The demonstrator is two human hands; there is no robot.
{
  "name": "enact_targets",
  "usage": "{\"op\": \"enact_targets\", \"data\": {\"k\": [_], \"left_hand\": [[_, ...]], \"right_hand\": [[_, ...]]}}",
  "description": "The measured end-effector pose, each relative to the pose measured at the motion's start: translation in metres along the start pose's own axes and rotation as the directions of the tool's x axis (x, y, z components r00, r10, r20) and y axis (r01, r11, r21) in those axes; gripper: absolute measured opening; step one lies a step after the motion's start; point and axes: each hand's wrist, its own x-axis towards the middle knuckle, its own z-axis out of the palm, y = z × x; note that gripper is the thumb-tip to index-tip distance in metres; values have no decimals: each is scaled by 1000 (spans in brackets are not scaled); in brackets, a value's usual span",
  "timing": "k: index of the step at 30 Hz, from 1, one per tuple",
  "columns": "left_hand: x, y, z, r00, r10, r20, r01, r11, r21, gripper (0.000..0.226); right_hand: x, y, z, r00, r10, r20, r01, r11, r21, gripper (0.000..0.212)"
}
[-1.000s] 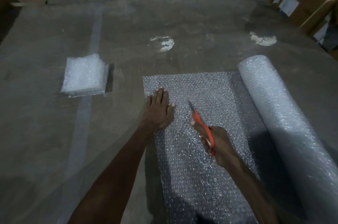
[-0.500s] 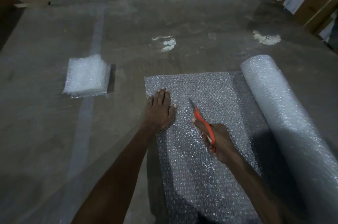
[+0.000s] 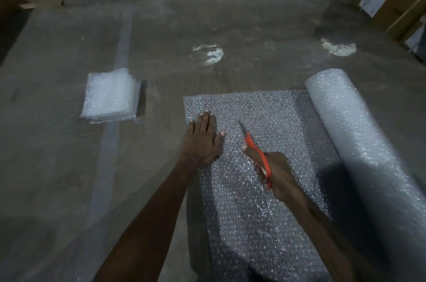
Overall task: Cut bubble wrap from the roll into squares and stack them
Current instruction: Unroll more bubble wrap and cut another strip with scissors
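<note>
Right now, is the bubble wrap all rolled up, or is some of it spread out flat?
Partly spread. A flat sheet lies unrolled on the surface, running from the roll toward the left hand, which presses it down.

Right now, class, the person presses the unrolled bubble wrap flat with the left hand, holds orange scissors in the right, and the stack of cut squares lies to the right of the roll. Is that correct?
Not quite. In the head view the stack of cut squares lies to the left of the roll. The rest holds: the left hand presses the unrolled bubble wrap flat, and the right hand holds the orange scissors.
</note>
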Motion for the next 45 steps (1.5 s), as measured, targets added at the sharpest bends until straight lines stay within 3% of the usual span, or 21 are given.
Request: {"op": "enact_targets", "data": {"k": [15, 24, 34, 40, 45], "left_hand": [[0, 0, 0, 1000, 0, -3, 0, 1000, -18, 69], [0, 1, 0, 1000, -13, 2, 13, 999, -39, 68], [-2, 2, -1, 1000, -16, 3, 16, 999, -33, 69], [-3, 3, -2, 999, -27, 18, 28, 998, -52, 68], [-4, 4, -4, 999, -25, 22, 26, 999, -40, 70]], "right_hand": [[6, -6, 6, 1000, 10, -6, -10, 1000, 2, 43], [16, -3, 7, 1000, -8, 0, 8, 1000, -6, 56], [21, -8, 10, 1000, -1, -2, 1, 1000, -12, 43], [26, -6, 10, 1000, 0, -15, -1, 1000, -13, 59], [32, -13, 13, 1000, 12, -19, -13, 1000, -26, 54]]}}
